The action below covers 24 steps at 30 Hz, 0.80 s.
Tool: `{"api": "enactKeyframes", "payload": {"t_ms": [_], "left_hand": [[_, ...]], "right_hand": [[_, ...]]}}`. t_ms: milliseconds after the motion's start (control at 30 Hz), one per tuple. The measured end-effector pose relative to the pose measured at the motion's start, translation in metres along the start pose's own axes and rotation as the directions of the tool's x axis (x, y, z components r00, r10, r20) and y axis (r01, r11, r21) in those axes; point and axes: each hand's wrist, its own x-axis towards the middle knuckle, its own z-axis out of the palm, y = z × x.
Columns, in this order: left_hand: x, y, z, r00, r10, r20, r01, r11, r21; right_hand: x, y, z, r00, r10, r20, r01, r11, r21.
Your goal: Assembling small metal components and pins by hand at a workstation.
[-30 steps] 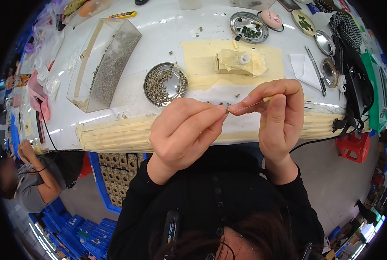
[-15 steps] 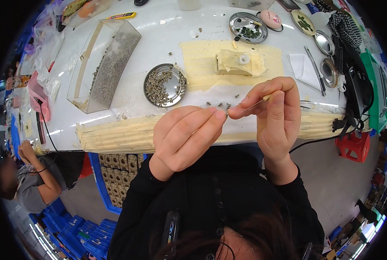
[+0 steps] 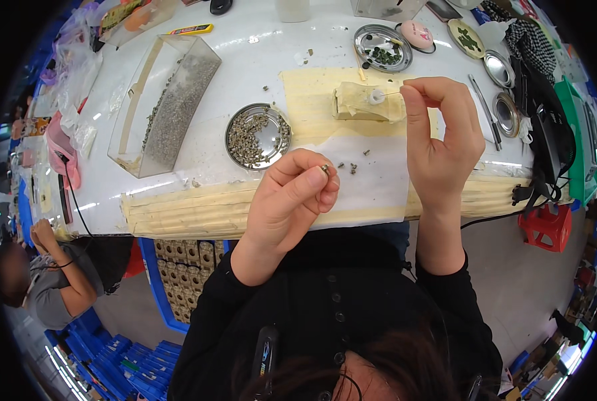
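My left hand (image 3: 281, 207) pinches a small metal screw-like piece (image 3: 325, 170) between thumb and fingertips, above the table's near edge. My right hand (image 3: 445, 144) grips a thin needle-like tool (image 3: 392, 93) between thumb and forefinger; its handle is hidden by the fingers. The needle reaches left to a small white cup (image 3: 376, 97), which sits on a block wrapped in cream tape (image 3: 350, 107). Whether the tip touches the cup's inside I cannot tell. Several loose metal pieces (image 3: 353, 170) lie on white paper (image 3: 378, 194) between my hands.
A round metal dish (image 3: 282, 148) of similar pieces stands left of the paper. Farther left is a clear box (image 3: 178, 107) of small grey parts. At the back right are a dish with dark green bits (image 3: 383, 50) and a pen-like tool (image 3: 485, 110). Another person (image 3: 64, 281) sits left.
My hands have parted. The right one moved up and away with the needle to the white cup; the left turned and drew back, showing the small metal piece in its fingertips.
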Motion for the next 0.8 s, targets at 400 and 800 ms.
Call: {"api": "enactKeyframes", "payload": {"t_ms": [400, 800], "left_hand": [[0.0026, -0.0041, 0.0001, 0.978, -0.177, 0.108, 0.206, 0.895, -0.397], [0.0017, -0.0055, 0.0012, 0.975, -0.193, 0.11, 0.222, 0.862, -0.456]], "right_hand": [[-0.002, 0.0005, 0.0027, 0.992, 0.002, 0.128, 0.009, 0.996, -0.085], [-0.0036, 0.0007, 0.0017, 0.993, -0.006, 0.12, 0.017, 0.996, -0.088]]}}
